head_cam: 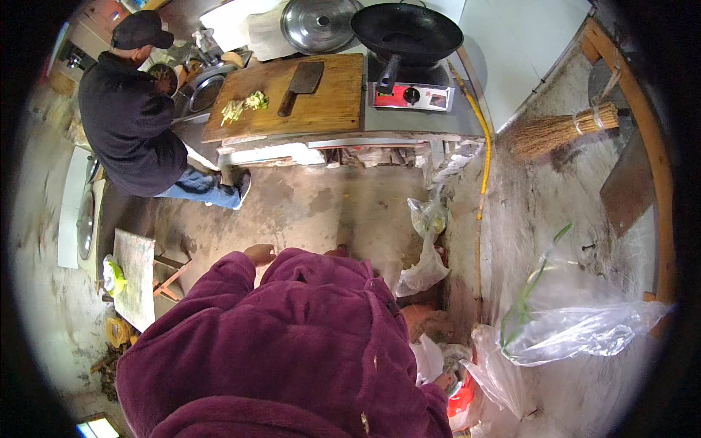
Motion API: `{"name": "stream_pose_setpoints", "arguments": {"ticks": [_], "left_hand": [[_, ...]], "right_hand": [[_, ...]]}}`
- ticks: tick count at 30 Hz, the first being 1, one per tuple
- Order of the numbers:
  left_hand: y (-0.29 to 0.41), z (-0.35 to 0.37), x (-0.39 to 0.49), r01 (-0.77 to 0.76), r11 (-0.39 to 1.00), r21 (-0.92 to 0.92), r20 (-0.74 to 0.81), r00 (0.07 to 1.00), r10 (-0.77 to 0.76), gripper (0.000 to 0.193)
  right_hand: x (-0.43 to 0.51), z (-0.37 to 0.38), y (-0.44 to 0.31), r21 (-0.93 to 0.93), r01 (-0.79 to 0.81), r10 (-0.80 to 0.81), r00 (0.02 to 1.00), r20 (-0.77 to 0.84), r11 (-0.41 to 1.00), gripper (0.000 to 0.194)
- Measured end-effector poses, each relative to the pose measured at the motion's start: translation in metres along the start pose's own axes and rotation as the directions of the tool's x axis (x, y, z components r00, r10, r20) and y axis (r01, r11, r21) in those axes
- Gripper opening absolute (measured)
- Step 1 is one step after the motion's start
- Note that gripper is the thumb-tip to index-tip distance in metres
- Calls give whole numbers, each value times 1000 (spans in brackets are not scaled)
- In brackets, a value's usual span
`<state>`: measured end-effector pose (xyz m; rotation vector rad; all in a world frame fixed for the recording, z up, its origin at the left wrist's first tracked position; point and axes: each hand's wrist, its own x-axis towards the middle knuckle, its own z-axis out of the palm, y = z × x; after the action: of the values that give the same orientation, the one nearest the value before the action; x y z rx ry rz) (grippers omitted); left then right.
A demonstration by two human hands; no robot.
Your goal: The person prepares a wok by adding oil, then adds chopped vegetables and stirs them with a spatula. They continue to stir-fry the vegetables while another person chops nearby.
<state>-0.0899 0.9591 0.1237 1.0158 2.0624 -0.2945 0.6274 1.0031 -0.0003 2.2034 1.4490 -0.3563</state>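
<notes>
My left hand (259, 254) shows past the maroon fleece sleeve, low over the concrete floor. I make out nothing in it, and its fingers are too small to read. At the lower right, my right hand (442, 380) reaches in among plastic bags beside the wall. It touches a whitish plastic bag (430, 358); whether the fingers grip it is unclear. A red plastic bag (461, 397) lies just by that hand. Farther along the wall, a clear bag with something greenish inside (428, 219) hangs above another pale bag (424, 276).
A cleaver (302, 85) and cut vegetables (246, 107) lie on a wooden cutting board (339, 104). A wok (408, 33) sits on a gas stove (413, 97). Another person (131, 120) stands left at the sink. A yellow hose (484, 148), a straw broom (567, 128) and a folding table (134, 276) flank me.
</notes>
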Motion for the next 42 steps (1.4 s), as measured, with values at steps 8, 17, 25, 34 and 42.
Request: {"name": "stream_pose_setpoints", "arguments": {"ticks": [8,17,25,34,42], "left_hand": [[-11,6,2,25,999,35,14,1000,-26,36],[-10,9,29,-121,991,-53,1,993,121,35],[-42,22,75,-191,912,-363,-30,981,194,34],[-1,-25,108,-174,984,-36,198,964,177,40],[34,-50,131,-105,948,-300,67,989,131,36]], "right_hand": [[-5,-9,5,-137,311,-303,950,77,940,39],[-5,-25,2,-181,397,-391,918,69,900,40],[-21,-63,14,420,30,-69,994,79,907,31],[-67,-107,-4,479,28,215,870,-445,878,20],[5,-185,-217,469,553,-332,815,-475,688,19]]}}
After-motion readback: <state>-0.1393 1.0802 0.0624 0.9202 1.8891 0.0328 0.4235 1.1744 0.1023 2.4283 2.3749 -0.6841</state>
